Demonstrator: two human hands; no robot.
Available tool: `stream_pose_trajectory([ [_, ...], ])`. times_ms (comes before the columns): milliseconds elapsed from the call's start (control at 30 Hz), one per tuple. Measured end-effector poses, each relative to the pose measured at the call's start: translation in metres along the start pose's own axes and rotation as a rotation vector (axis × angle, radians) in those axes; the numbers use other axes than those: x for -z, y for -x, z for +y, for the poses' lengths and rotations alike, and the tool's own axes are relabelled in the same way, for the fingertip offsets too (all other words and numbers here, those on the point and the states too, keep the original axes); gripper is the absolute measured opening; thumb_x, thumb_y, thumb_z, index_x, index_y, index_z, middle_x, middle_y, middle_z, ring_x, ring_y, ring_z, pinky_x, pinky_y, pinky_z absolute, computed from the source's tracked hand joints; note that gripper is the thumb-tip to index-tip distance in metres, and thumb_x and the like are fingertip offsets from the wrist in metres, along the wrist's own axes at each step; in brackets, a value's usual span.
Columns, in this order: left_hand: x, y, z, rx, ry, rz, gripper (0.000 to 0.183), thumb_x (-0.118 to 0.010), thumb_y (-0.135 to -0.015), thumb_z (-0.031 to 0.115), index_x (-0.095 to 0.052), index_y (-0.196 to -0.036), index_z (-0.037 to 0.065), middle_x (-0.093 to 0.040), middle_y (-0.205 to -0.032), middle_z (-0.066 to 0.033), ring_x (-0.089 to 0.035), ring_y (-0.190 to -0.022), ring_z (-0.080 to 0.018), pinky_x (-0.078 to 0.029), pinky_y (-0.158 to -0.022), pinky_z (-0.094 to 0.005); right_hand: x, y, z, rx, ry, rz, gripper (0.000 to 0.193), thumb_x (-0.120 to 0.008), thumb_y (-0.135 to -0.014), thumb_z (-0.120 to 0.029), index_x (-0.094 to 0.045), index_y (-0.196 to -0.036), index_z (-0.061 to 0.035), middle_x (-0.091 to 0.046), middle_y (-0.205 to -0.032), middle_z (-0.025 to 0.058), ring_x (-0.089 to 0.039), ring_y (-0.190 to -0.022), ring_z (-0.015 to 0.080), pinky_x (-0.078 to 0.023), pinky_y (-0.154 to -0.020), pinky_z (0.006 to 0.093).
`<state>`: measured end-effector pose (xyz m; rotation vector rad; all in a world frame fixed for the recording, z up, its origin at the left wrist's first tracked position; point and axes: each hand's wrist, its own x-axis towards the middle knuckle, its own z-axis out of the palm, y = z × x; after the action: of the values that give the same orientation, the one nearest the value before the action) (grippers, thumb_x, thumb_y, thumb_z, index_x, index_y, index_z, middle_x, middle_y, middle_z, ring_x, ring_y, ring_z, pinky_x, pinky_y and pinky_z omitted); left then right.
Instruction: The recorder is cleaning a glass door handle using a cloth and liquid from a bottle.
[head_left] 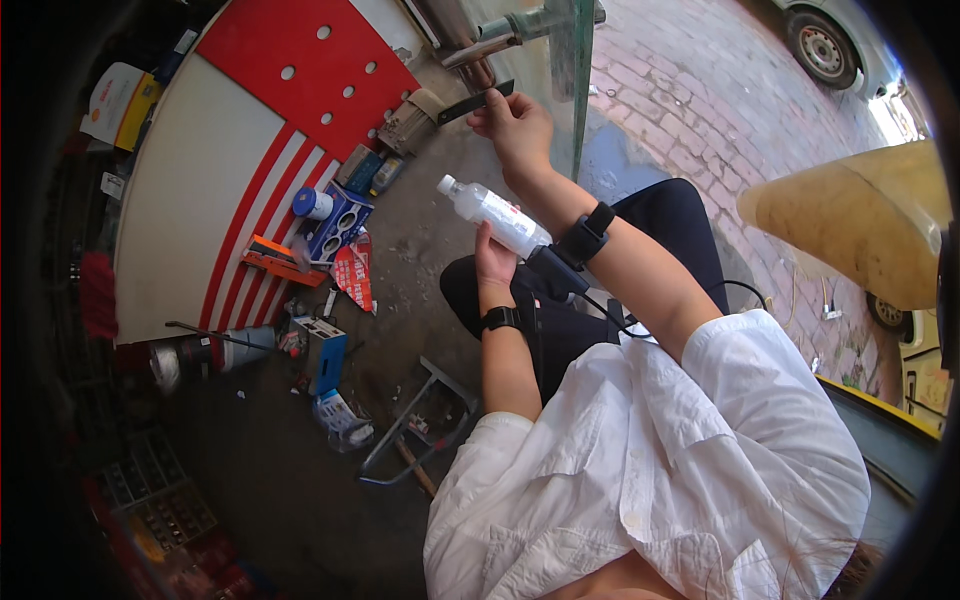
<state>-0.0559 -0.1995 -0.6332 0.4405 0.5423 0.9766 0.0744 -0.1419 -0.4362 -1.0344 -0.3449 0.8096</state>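
Note:
My left hand [492, 258] is shut around the lower part of a clear plastic bottle [490, 213] with a white cap, held tilted above my lap. Farther out, my right hand [516, 125] pinches one end of a flat dark strip [474, 102] that points left, close to a green metal post [571, 60]. Both wrists wear black bands; the right one [588, 236] carries a small black device with a cable. I am wearing a white shirt and dark trousers.
A red and white panel [250, 150] lies at the left with blue boxes [338, 222], an orange tool [278, 260] and cans along its edge. A metal frame [420, 425] lies on the grey floor. Brick paving, a car wheel [822, 45] and a yellowish curved object [860, 215] are to the right.

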Motion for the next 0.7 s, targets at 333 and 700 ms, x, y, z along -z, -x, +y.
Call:
stream_pose_trajectory([
  [333,0.001,-0.002,0.001,0.009,-0.006,-0.006,0.071,-0.068,-0.086,0.04,-0.038,-0.14,0.005,-0.053,-0.128,-0.0138,-0.049,-0.124,-0.0312,-0.038,-0.105,-0.0473,-0.003,0.0,-0.003,0.003,0.02,-0.001,0.023,-0.058,-0.097,-0.018,-0.058,-0.087,0.0033,-0.067,-0.078,0.0121,-0.068,-0.069,0.0161,-0.057,-0.064,0.0265],
  [700,0.009,-0.001,-0.003,0.017,0.038,-0.015,0.072,-0.068,-0.086,0.04,-0.037,-0.142,0.007,-0.051,-0.131,-0.0135,-0.048,-0.125,-0.0318,-0.037,-0.106,-0.0485,-0.003,0.0,0.002,0.018,-0.034,-0.011,0.024,-0.058,-0.097,-0.02,-0.059,-0.089,0.0027,-0.067,-0.078,0.0103,-0.068,-0.069,0.0149,-0.056,-0.063,0.0256],
])
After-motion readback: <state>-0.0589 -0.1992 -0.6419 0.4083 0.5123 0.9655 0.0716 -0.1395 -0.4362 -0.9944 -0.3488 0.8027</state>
